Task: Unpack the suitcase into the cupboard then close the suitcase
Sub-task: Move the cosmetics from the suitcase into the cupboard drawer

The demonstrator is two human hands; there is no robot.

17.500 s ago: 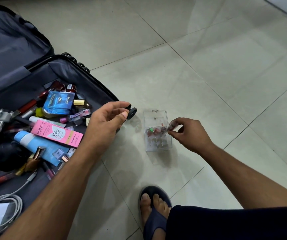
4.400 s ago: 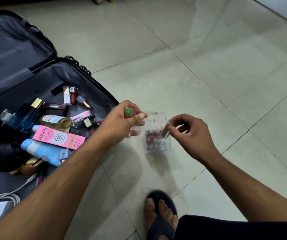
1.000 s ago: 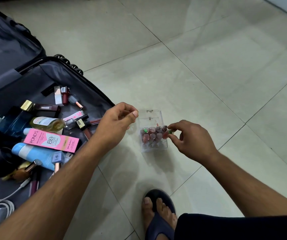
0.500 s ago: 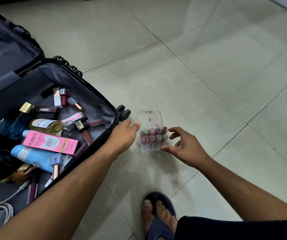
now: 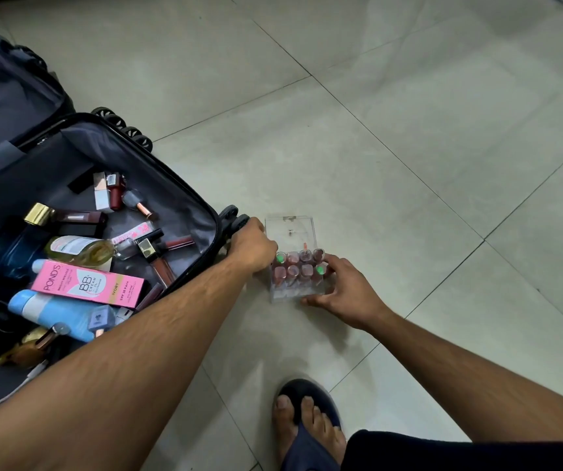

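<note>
The dark suitcase lies open on the tiled floor at the left, with several cosmetics in it. Just right of its wheel stands a clear plastic organiser box with several lipsticks upright in its near half. My left hand is against the box's left side, fingers curled down at its edge. My right hand grips the right side, fingers on the top corner and thumb along the front edge. No cupboard is in view.
Inside the suitcase lie a pink Pond's carton, a blue tube, a yellowish bottle, small lipstick tubes and a white cable at the lower left. My sandalled foot is on the tiles below the box.
My right hand let go of the last lipstick and moved onto the box's right side. My left hand came down from the air to the box's left side.
</note>
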